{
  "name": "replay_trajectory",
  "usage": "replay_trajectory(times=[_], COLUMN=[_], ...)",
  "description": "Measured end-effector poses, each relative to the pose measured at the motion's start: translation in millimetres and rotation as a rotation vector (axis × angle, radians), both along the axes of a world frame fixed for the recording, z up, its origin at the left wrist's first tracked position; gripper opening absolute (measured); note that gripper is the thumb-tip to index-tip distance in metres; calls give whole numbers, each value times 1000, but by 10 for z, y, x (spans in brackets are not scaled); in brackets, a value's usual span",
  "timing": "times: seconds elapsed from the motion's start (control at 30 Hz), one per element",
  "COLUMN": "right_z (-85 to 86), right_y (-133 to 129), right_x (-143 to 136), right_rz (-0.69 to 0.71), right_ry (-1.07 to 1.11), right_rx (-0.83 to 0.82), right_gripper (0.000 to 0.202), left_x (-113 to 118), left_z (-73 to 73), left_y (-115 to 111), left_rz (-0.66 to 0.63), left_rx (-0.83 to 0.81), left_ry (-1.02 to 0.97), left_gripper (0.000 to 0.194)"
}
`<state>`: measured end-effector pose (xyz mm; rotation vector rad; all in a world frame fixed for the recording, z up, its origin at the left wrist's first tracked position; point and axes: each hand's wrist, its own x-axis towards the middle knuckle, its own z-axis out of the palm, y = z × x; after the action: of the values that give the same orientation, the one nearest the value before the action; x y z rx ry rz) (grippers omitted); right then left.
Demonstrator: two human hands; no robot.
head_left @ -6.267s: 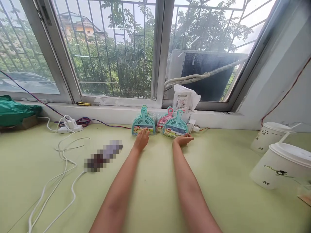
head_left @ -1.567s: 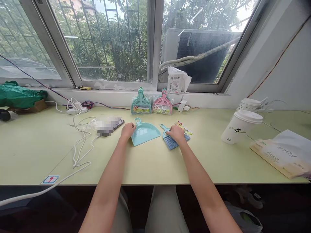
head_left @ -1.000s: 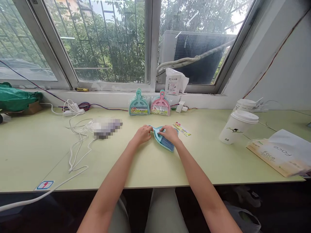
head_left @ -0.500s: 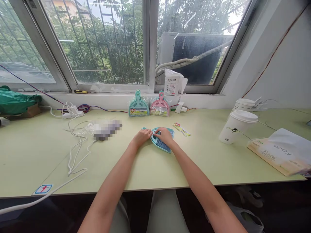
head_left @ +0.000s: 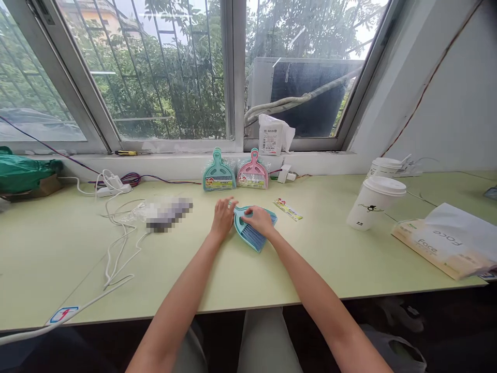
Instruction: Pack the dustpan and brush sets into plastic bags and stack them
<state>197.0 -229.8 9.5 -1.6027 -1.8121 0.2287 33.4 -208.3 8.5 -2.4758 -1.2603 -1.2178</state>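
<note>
A small teal dustpan (head_left: 237,229) lies on the table in front of me, its handle pointing away to the left. A matching hand brush with blue-grey bristles (head_left: 254,238) is nested in it. My left hand (head_left: 222,218) is at the handle end, fingers curled about it and partly hiding it. Pressed over the brush, my right hand (head_left: 259,220) is closed, thumb and fingertips pinching near its head and covering part of it. Just right of the pan lies a flat printed label card (head_left: 288,210).
A teal dustpan set (head_left: 219,173) and a pink one (head_left: 253,172), both wrapped, lean against the wall. White cups (head_left: 375,204) and a tissue pack (head_left: 442,243) stand right. White cables (head_left: 116,259), a blurred object (head_left: 170,214) and a green bag (head_left: 29,173) are left.
The dustpan and brush have turned slightly, their wide end swinging towards me and left. My left hand has shifted left, with its fingers raised more. The view has moved a little.
</note>
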Motion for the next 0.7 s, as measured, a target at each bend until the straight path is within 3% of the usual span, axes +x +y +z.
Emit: replay_trajectory(times=[0.07,0.13,0.2,0.23,0.3,0.4,0.5,0.6,0.7], right_z=[4,7,11,13,5,-64,-189,-267,-253], right_y=[8,32,75,103,167,259,319,337,304], right_x=[-25,-32,2,45,191,521,793,826,664], right_rz=[-91,-161,-139,-112,-109,-313,-433,-285,-91], right_ry=[118,227,298,323,358,301,102,3,-32], right_rx=[69,157,218,232,256,277,52,-128,-104], right_gripper=[18,20,20,21,25,34,38,36,37], left_x=[64,128,174,186,178,79,-108,-314,-472], left_z=[20,39,46,45,41,38,41,41,31], left_y=[20,14,-20,-42,-71,-26,112,238,294], left_rz=[-12,-186,-411,-475,-472,-315,-164,-72,4], left_rx=[-249,-695,-1059,-1134,-1116,-1043,-1012,-945,-878], left_ry=[-450,-732,-785,-774,-799,-945,-1111,-1251,-1325], left_gripper=[42,42,47,51,60,57,44,37,35])
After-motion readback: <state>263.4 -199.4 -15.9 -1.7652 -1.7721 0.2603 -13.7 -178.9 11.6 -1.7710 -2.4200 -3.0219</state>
